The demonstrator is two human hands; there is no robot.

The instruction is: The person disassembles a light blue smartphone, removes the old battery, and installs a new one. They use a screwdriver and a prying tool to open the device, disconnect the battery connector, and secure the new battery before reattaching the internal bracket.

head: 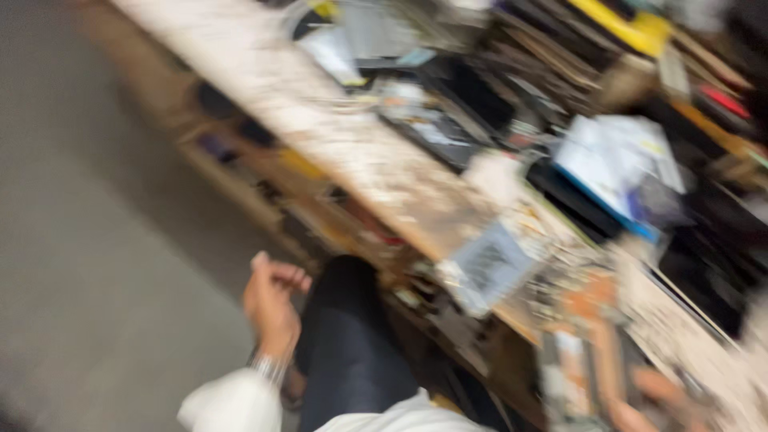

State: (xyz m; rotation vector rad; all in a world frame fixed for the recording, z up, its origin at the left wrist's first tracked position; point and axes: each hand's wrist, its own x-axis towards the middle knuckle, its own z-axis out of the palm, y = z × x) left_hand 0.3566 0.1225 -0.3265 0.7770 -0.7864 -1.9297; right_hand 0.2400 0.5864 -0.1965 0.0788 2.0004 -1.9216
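Beside the dark knee (344,336), left hand (272,304) hangs loosely curled.

The picture is badly motion-blurred, so only broad features of the person can be made out. The left hand (270,302) is bare, and a silvery metal band (269,368), a watch or bracelet with a ribbed look, circles its wrist. Below the band begins a loose white sleeve (228,404). More white cloth of the same garment (408,416) shows at the bottom edge. The leg is clad in dark, near-black trousers (344,344). The right hand (640,400) is bare and too smeared to show details.
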